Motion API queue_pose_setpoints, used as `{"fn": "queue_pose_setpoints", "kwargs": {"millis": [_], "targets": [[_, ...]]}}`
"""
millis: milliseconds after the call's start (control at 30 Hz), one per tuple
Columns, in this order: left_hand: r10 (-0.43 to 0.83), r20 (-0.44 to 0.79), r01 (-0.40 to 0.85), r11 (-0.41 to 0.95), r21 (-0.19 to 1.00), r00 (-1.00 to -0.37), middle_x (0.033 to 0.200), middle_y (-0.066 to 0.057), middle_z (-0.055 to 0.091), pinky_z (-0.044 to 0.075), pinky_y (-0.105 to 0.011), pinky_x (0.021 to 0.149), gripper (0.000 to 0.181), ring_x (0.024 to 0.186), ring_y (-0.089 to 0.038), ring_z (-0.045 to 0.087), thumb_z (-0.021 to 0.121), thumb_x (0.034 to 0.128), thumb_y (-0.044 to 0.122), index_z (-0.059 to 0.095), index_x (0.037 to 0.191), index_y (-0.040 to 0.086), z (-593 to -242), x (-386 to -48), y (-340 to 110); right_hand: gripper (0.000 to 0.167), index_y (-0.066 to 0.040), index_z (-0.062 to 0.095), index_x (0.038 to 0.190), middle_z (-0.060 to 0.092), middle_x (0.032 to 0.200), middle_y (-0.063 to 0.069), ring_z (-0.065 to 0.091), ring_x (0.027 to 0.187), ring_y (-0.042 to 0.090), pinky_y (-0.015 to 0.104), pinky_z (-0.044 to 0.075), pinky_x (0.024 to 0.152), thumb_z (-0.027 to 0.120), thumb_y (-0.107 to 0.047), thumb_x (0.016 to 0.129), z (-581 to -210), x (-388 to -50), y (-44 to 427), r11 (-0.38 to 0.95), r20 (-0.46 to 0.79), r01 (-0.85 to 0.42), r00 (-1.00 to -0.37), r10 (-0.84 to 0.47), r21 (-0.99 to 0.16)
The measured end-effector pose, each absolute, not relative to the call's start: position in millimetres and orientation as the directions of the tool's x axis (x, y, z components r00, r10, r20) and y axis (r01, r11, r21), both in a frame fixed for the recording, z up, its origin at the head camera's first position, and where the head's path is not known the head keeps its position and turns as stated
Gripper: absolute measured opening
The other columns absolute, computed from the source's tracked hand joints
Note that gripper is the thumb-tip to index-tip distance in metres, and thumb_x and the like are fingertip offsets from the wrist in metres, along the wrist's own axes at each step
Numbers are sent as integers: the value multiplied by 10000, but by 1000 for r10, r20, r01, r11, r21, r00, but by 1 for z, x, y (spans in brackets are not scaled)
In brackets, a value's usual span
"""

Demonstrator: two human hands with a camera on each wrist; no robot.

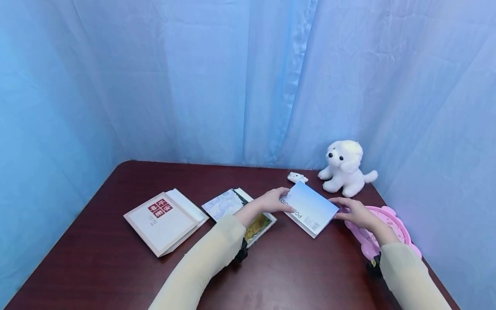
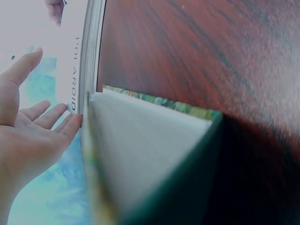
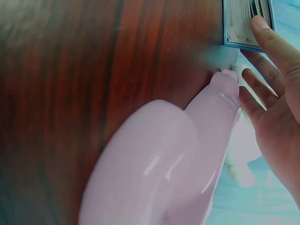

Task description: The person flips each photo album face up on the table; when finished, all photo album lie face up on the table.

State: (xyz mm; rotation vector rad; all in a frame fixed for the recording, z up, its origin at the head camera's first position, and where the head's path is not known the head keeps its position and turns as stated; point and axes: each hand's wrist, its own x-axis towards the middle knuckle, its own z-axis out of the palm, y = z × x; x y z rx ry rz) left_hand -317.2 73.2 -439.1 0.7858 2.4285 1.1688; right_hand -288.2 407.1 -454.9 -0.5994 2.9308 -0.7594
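A photo album with a white-to-blue cover (image 1: pixel 310 209) lies at the right of the table's middle, between the two hands. "POLAROID" reads along its left side in the left wrist view. My left hand (image 1: pixel 271 200) is at that side, its fingertips touching the album beside the lettering and its thumb held away. On the opposite side, my right hand (image 1: pixel 356 214) has its thumb tip at the page edges, as the right wrist view shows. Its other fingers extend past the corner, fairly straight. The pink bear-shaped object with a round face (image 1: pixel 387 226) lies beneath the right wrist.
A white plush dog (image 1: pixel 345 168) sits at the back right, a small white toy (image 1: pixel 297 177) near it. Left of the album lies a picture-covered book (image 1: pixel 228 204), partly under the left forearm. A cream book with red characters (image 1: pixel 162 221) lies farther left. Blue curtains (image 1: pixel 193 86) surround the table.
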Motion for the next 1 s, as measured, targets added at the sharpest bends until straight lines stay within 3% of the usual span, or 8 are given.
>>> {"fn": "queue_pose_setpoints", "kwargs": {"millis": [333, 500, 567, 733, 900, 1000], "targets": [[608, -55, 305, 472, 827, -792, 1475, -128, 381, 396, -347, 1029, 765, 1358, -246, 364, 723, 832, 299, 343, 1460, 83, -438, -316, 71, 508, -106, 527, 1332, 569, 1280, 162, 529, 1156, 367, 556, 433, 923, 676, -276, 877, -452, -289, 405, 791, 65, -389, -911, -408, -473], [613, -60, 273, 434, 858, -788, 1476, -138, 380, 381, -338, 1043, 745, 1373, -224, 345, 728, 830, 270, 357, 1459, 115, -439, -316, 70, 490, -121, 534, 1332, 607, 1221, 143, 596, 958, 229, 331, 523, 769, 673, -254, 881, -447, -286, 404, 763, 68, -364, -918, -391, -533], [616, -57, 262, 415, 871, -785, 1480, -135, 374, 375, -337, 1049, 736, 1378, -223, 337, 724, 834, 256, 359, 1459, 125, -439, -315, 69, 499, -125, 521, 1343, 597, 1225, 154, 597, 951, 236, 276, 532, 725, 669, -250, 884, -442, -284, 403, 736, 48, -340, -921, -387, -585], [615, -40, 244, 371, 896, -788, 1471, -142, 380, 379, -348, 1048, 727, 1371, -260, 345, 721, 837, 239, 358, 1460, 143, -439, -314, 64, 532, -134, 479, 1379, 537, 1290, 193, 581, 1053, 321, 369, 559, 747, 657, -262, 894, -433, -281, 399, 664, 6, -277, -925, -380, -695], [611, -26, 222, 327, 919, -792, 1467, -161, 376, 379, -354, 1050, 725, 1364, -306, 347, 717, 841, 224, 352, 1461, 139, -440, -314, 61, 568, -79, 433, 1404, 522, 1261, 239, 657, 959, 242, 453, 549, 756, 652, -215, 898, -425, -279, 393, 566, -12, -236, -917, -398, -790], [605, -18, 217, 313, 925, -796, 1460, -159, 385, 385, -350, 1044, 724, 1354, -309, 361, 715, 840, 221, 352, 1460, 138, -442, -314, 59, 577, -37, 412, 1406, 525, 1211, 244, 683, 874, 300, 509, 535, 738, 648, -175, 899, -419, -277, 389, 512, -14, -221, -910, -415, -830]]}}
